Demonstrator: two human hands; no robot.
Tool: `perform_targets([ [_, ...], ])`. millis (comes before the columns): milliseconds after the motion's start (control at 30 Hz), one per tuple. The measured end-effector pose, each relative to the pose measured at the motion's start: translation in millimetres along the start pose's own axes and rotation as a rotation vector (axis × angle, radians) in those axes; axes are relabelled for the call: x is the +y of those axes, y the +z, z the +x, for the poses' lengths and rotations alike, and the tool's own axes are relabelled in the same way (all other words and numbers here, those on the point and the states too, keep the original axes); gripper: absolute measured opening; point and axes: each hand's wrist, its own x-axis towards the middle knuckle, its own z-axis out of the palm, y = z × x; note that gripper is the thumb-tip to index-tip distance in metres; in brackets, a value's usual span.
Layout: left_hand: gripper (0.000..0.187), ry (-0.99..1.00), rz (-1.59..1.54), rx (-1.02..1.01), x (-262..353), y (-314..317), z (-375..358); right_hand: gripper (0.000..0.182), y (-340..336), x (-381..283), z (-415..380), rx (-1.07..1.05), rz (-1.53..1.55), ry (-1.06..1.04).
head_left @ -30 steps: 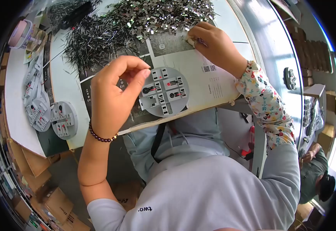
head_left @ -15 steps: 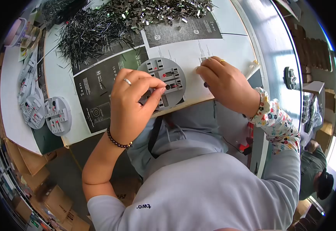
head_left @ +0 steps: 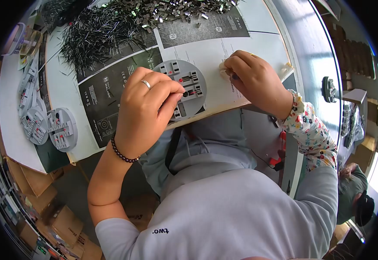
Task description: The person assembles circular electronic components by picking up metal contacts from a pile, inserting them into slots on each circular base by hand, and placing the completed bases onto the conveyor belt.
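A round grey plastic fixture (head_left: 192, 103) lies near the table's front edge, with raised blocks, dark slots and small red parts on it. My left hand (head_left: 148, 110) is over its left side, thumb and forefinger pinched on a small dark part (head_left: 185, 93) at the middle of the fixture. The part's shape is mostly hidden by the fingertips. To the right of the fixture, my right hand (head_left: 258, 82) is closed above the white paper, fingertips curled together. Something dark shows under its fingers, too hidden to name.
Thin black pins (head_left: 93, 41) and small shiny metal pieces (head_left: 180, 11) are heaped at the back. Two similar grey fixtures (head_left: 62, 130) (head_left: 35, 125) stand at the left. Black printed sheets (head_left: 98, 99) cover part of the table. Another person (head_left: 353, 190) is at the far right.
My right hand has shifted slightly up, its fingers still together. My left hand has moved a little left and up, still pinching at the fixture. The view has shifted slightly.
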Motion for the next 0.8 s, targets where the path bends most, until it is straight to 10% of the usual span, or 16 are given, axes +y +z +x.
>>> perform_targets([
  [233, 0.017, 0.059, 0.084, -0.031, 0, 3, 4, 0.029, -2, -4, -1, 0.098, -0.023, -0.042],
  [467, 0.016, 0.026, 0.032, 0.003, -3, 9, 0, 0.019, -6, -14, 24, -0.296, 0.865, 0.384],
  [800, 0.013, -0.04, 0.033, -0.078, 2, 18, 12, 0.018, -16, -9, 44, -0.497, 1.229, 0.639],
])
